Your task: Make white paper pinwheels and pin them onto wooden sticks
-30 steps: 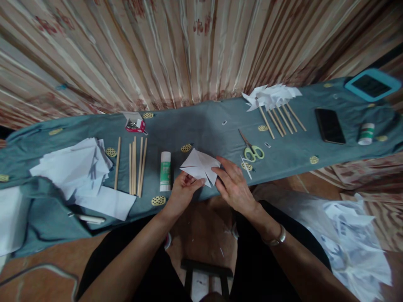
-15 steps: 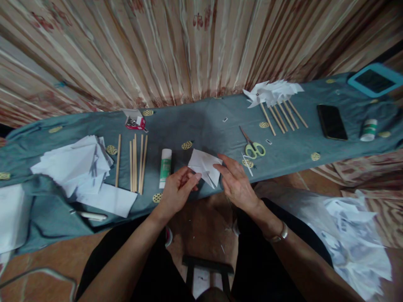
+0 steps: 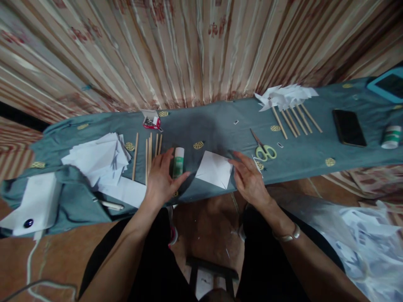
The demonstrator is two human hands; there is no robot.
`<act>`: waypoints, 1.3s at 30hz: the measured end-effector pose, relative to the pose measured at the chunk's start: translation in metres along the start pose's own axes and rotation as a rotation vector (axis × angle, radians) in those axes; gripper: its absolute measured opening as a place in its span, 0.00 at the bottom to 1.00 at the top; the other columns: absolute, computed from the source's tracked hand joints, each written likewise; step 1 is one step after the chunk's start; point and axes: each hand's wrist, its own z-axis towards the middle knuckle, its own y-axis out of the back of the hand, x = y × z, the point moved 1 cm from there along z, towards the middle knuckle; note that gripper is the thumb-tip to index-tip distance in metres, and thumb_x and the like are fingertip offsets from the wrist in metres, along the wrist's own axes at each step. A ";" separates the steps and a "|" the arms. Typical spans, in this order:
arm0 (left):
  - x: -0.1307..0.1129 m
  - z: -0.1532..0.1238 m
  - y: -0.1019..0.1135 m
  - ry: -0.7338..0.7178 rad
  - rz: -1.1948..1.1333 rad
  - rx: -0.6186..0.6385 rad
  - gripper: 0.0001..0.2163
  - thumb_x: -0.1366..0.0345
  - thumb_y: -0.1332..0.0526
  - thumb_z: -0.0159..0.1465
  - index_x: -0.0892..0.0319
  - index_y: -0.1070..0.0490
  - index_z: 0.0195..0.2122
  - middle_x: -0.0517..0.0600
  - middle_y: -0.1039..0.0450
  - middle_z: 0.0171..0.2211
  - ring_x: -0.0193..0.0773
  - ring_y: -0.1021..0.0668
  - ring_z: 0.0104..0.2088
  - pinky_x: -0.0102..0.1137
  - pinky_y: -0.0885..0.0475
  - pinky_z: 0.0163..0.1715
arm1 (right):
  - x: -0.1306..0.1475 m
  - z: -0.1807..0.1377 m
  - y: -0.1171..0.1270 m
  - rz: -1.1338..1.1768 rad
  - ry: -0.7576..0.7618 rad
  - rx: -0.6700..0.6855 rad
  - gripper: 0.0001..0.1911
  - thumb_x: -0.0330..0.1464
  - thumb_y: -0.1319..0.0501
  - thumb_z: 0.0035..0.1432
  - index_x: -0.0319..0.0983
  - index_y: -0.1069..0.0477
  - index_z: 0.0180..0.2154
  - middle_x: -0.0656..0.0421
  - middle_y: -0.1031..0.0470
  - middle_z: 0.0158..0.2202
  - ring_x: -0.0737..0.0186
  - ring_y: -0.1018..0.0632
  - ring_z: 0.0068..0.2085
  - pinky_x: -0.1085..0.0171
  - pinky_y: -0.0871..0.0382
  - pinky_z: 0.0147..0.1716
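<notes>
A folded white paper square (image 3: 214, 170) lies flat on the grey-blue cloth of the long table (image 3: 214, 126), near its front edge. My right hand (image 3: 249, 179) rests just right of it, fingers stretched, fingertips at the paper's right edge. My left hand (image 3: 161, 179) is spread open over the cloth to the left. Its fingers lie beside a green-and-white glue stick (image 3: 178, 162) and its thumb reaches toward the stick's near end. Loose wooden sticks (image 3: 149, 152) lie right by that hand's fingers.
Green-handled scissors (image 3: 265, 151), finished paper pinwheels on sticks (image 3: 288, 98), a black phone (image 3: 349, 128), a small bottle (image 3: 390, 137) and a teal tablet (image 3: 388, 84) lie to the right. A paper stack (image 3: 97, 157), pin box (image 3: 151, 122) and pen (image 3: 110, 204) sit left. Paper scraps (image 3: 371, 243) cover the floor.
Both hands have let go of the folded paper, which now lies flat on the cloth. My left hand has moved left to the glue stick. The view has swung to the left.
</notes>
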 end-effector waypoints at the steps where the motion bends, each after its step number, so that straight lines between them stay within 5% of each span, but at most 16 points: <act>1: 0.003 -0.002 -0.003 0.016 0.019 0.042 0.36 0.50 0.31 0.54 0.60 0.37 0.62 0.60 0.28 0.50 0.54 0.26 0.51 0.47 0.32 0.53 | 0.001 0.002 0.000 -0.002 -0.009 -0.001 0.18 0.25 0.49 0.64 0.38 0.28 0.52 0.48 0.30 0.60 0.50 0.28 0.60 0.45 0.31 0.58; 7: 0.013 -0.008 -0.009 0.131 -0.044 0.070 0.32 0.58 0.35 0.57 0.59 0.38 0.62 0.58 0.26 0.49 0.45 0.21 0.38 0.40 0.25 0.41 | 0.008 0.009 -0.006 -0.012 0.018 -0.028 0.16 0.28 0.48 0.65 0.36 0.27 0.51 0.46 0.29 0.59 0.49 0.27 0.58 0.46 0.31 0.58; 10: 0.011 -0.006 -0.005 0.143 -0.097 0.087 0.29 0.61 0.38 0.58 0.60 0.37 0.61 0.56 0.23 0.47 0.45 0.20 0.40 0.39 0.24 0.41 | 0.017 0.010 -0.012 -0.005 0.066 -0.039 0.16 0.27 0.48 0.65 0.37 0.28 0.51 0.46 0.28 0.57 0.50 0.27 0.58 0.47 0.30 0.56; 16: -0.020 -0.008 -0.001 -0.010 -0.148 0.007 0.19 0.63 0.39 0.60 0.59 0.29 0.53 0.53 0.20 0.43 0.43 0.20 0.44 0.39 0.25 0.48 | 0.054 0.017 -0.020 -0.079 0.249 -0.015 0.20 0.28 0.47 0.66 0.37 0.34 0.58 0.45 0.30 0.60 0.48 0.30 0.60 0.48 0.30 0.55; 21: -0.046 -0.010 -0.002 -0.057 -0.274 0.010 0.18 0.65 0.36 0.59 0.57 0.28 0.51 0.51 0.20 0.43 0.41 0.19 0.43 0.36 0.26 0.48 | 0.070 0.028 -0.023 -0.039 0.219 -0.007 0.21 0.26 0.49 0.65 0.35 0.32 0.58 0.47 0.25 0.55 0.50 0.26 0.53 0.51 0.29 0.52; 25: -0.047 -0.006 -0.007 0.001 -0.558 0.058 0.25 0.59 0.33 0.59 0.58 0.33 0.57 0.55 0.22 0.49 0.43 0.20 0.48 0.38 0.27 0.52 | 0.069 0.034 -0.023 0.227 0.046 -0.030 0.17 0.30 0.45 0.64 0.39 0.28 0.52 0.51 0.22 0.50 0.51 0.24 0.51 0.51 0.29 0.53; 29: -0.043 -0.004 -0.020 0.047 -0.729 0.127 0.30 0.54 0.30 0.56 0.58 0.33 0.59 0.59 0.30 0.59 0.49 0.27 0.59 0.44 0.32 0.59 | 0.065 0.034 -0.022 0.743 -0.403 -0.005 0.14 0.41 0.34 0.56 0.42 0.24 0.42 0.55 0.19 0.39 0.55 0.20 0.39 0.57 0.25 0.41; 33: -0.043 -0.006 -0.034 0.206 -0.854 0.234 0.28 0.55 0.29 0.55 0.59 0.29 0.55 0.58 0.24 0.54 0.47 0.21 0.51 0.43 0.25 0.52 | 0.062 0.035 -0.022 1.274 -0.676 0.022 0.16 0.43 0.27 0.46 0.42 0.22 0.36 0.59 0.18 0.35 0.60 0.20 0.36 0.61 0.26 0.39; 39: -0.046 -0.003 -0.042 0.337 -0.923 0.246 0.20 0.56 0.29 0.52 0.61 0.22 0.44 0.53 0.17 0.40 0.42 0.17 0.37 0.37 0.21 0.42 | 0.056 0.037 -0.016 1.497 -0.792 0.054 0.15 0.42 0.25 0.43 0.42 0.19 0.32 0.60 0.18 0.31 0.66 0.23 0.30 0.66 0.29 0.33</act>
